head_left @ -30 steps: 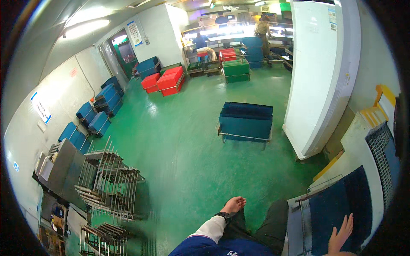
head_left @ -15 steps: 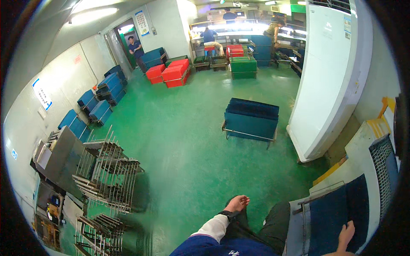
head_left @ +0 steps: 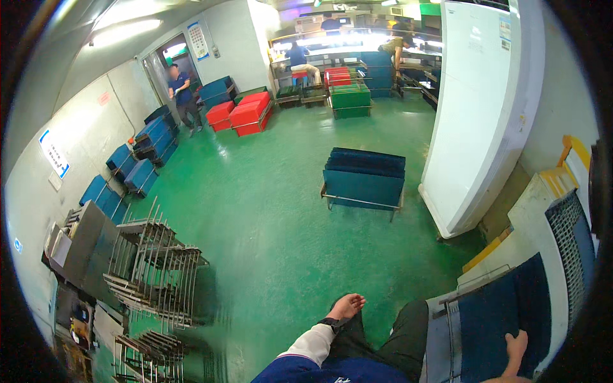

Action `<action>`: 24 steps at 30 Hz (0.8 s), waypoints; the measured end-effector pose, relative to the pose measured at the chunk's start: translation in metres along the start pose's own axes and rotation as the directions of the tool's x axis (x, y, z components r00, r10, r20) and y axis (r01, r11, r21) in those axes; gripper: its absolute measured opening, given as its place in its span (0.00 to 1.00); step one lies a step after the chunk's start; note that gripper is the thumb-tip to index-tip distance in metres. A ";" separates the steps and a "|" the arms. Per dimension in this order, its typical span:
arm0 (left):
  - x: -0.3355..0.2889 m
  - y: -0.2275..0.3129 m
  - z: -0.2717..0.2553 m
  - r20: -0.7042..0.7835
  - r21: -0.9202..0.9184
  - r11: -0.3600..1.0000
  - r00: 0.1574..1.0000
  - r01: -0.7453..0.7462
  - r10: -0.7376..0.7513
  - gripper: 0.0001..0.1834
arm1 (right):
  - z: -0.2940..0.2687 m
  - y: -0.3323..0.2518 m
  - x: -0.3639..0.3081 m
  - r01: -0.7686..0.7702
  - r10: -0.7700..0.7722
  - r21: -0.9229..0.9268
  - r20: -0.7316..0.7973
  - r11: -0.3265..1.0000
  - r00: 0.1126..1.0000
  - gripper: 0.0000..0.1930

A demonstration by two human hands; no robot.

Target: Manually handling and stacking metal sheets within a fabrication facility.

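Observation:
My left hand [head_left: 347,306] rests over my dark-trousered leg, below the wristwatch [head_left: 330,323]. Its fingers are loosely bent and apart, with nothing visible in them. At the lower right, my right hand [head_left: 516,346] is bent over the edge of a dark blue panel [head_left: 484,325], one of a few flat panels leaning together beside me. A second dark blue panel [head_left: 535,300] lies just to the right of that edge. The fingertips of this hand are partly hidden against the panel.
A rack of dark blue panels [head_left: 364,188] stands on the green floor ahead. Bare metal racks [head_left: 156,274] are stacked at left. A tall white cabinet [head_left: 476,115] rises at right. Red panels [head_left: 249,115] and blue stacks stand farther back. A co-worker [head_left: 181,96] is near the doorway.
The co-worker by the doorway has stepped out into the room. My view has shifted slightly to the right. Both my hands stay in nearly the same places.

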State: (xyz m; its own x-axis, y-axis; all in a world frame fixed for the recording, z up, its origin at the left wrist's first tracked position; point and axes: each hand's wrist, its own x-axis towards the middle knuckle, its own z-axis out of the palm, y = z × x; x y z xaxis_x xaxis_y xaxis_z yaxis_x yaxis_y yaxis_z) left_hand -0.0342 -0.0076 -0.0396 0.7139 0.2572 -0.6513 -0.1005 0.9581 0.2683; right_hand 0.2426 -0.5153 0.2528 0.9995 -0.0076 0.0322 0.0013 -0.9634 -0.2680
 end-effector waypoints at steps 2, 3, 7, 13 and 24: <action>0.002 -0.002 -0.001 -0.013 0.018 1.000 1.000 -0.011 0.011 0.09 | -0.002 -0.003 -0.004 -0.037 0.038 -0.031 0.018 0.999 0.999 0.24; 0.005 -0.003 -0.005 0.020 0.012 1.000 1.000 -0.016 0.016 0.09 | 0.005 0.008 -0.001 -0.015 0.013 -0.057 -0.031 0.998 0.999 0.25; 0.013 0.000 -0.028 0.151 -0.015 1.000 0.988 -0.012 0.014 0.10 | -0.004 -0.006 0.002 -0.042 0.040 0.010 0.116 0.999 0.992 0.27; 0.005 -0.001 -0.002 -0.032 0.084 0.996 0.999 -0.017 0.020 0.10 | 0.009 0.016 0.006 0.012 -0.013 -0.032 -0.036 0.999 0.999 0.25; 0.021 -0.004 -0.030 0.100 0.146 0.989 0.995 0.011 -0.026 0.10 | 0.002 0.008 0.007 0.012 -0.010 0.031 -0.062 0.999 0.998 0.24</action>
State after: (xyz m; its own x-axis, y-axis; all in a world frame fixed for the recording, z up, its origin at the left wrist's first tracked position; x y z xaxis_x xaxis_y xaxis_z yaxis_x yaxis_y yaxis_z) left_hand -0.0395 -0.0021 -0.0758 0.7820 0.2187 -0.5836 0.0096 0.9321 0.3621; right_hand 0.2497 -0.5224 0.2493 0.9954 -0.0143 0.0946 0.0145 -0.9547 -0.2973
